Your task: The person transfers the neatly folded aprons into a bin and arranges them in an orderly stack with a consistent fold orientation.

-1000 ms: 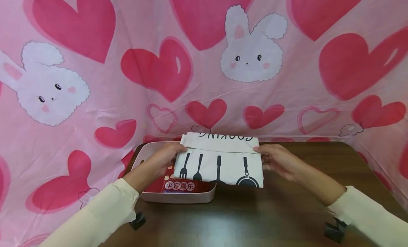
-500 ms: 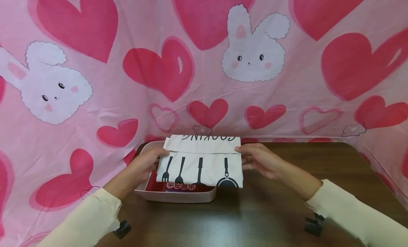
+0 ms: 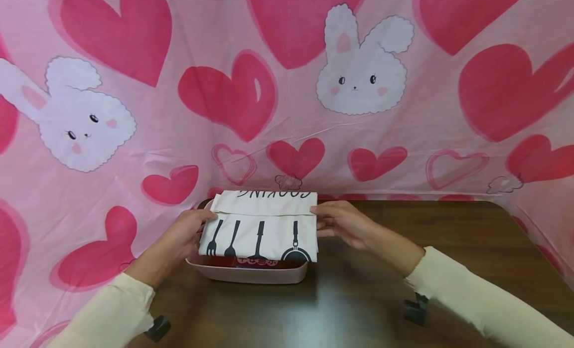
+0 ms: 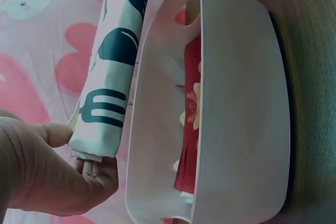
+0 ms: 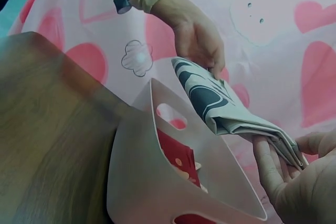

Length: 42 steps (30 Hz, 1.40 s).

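Observation:
A folded white cloth [image 3: 273, 233], printed with the word COOKING and black kitchen utensils, is held up between both hands. My left hand [image 3: 190, 231] pinches its left edge, thumb on top and fingers underneath. At the right edge my right hand [image 3: 343, 223] grips the folded layers in the same way, as the right wrist view also shows. Below the cloth stands a pale plastic basket [image 3: 260, 274] with handle holes. Inside it lies a red packet [image 4: 190, 156] with light figures, mostly covered by the cloth in the head view. The cloth is above the basket's rim.
The dark wooden table [image 3: 403, 268] extends right and in front of the basket. Behind it hangs a pink curtain [image 3: 305, 108] with hearts and rabbits, close to the table's back edge. A small black device [image 3: 415, 312] is at the right sleeve.
Both hands have carried the folded cloth leftward, from partly beside the basket to over it. The cloth now covers more of the red packet in the head view.

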Available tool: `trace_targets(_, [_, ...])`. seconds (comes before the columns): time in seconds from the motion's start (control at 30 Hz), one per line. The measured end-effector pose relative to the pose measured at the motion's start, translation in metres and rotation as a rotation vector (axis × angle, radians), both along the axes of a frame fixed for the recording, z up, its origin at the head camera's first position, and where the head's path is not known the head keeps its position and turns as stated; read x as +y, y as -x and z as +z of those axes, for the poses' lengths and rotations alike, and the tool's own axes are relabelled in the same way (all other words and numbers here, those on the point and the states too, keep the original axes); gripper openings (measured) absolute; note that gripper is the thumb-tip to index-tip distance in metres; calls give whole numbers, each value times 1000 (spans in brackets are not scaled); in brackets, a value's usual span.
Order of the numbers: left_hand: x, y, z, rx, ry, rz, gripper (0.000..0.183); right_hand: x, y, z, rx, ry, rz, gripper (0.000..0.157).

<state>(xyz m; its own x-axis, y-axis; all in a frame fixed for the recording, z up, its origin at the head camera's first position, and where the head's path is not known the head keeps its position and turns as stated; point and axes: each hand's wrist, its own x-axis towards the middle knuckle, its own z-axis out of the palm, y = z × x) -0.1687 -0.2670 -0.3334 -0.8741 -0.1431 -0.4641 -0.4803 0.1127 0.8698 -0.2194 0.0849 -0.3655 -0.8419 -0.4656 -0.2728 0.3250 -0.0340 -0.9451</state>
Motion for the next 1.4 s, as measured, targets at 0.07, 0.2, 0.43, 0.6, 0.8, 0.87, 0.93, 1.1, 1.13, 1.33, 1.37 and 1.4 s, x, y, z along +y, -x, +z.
trace_targets(0.07, [-4, 0, 1, 5, 2, 6, 55, -5, 0, 0, 0, 2, 4, 40])
trace_targets(0.2, [-12, 0, 1, 29, -6, 14, 58, -15, 2, 0, -2, 4, 14, 42])
trace_targets(0.43, [-24, -1, -1, 60, 30, 17, 53, -27, 3, 3, -2, 19, 34, 43])
trace_targets(0.6, [-29, -2, -1, 66, 16, 40, 50, -34, 5, 4, -19, 29, 21, 40])
trace_targets(0.8, [-31, -1, 1, 49, 5, 68, 49, -40, 7, 3, -32, 49, 19, 38])
trace_targets(0.87, [-31, -1, 1, 34, 16, 67, 52, -42, 8, 2, -41, 49, 19, 38])
trace_targets(0.93, [-31, 0, 2, 19, 27, 66, 55, -42, 8, 1, -48, 45, 18, 40])
trace_targets(1.1, [-31, 3, -1, 15, 38, 63, 57, -42, 9, -2, -61, 37, 8, 41])
trace_targets(1.13, [-31, 3, -2, 16, 40, 63, 56, -42, 9, -3, -64, 36, 6, 40])
trace_targets(1.33, [-31, 4, -11, 14, 48, 63, 53, -42, 11, -12, -55, 20, 11, 35])
trace_targets(1.37, [-30, 4, -12, 16, 48, 62, 53, -42, 12, -14, -47, 16, 16, 34])
trace_targets(1.4, [-30, 4, -13, 16, 49, 61, 53, -41, 13, -16, -44, 10, 18, 33])
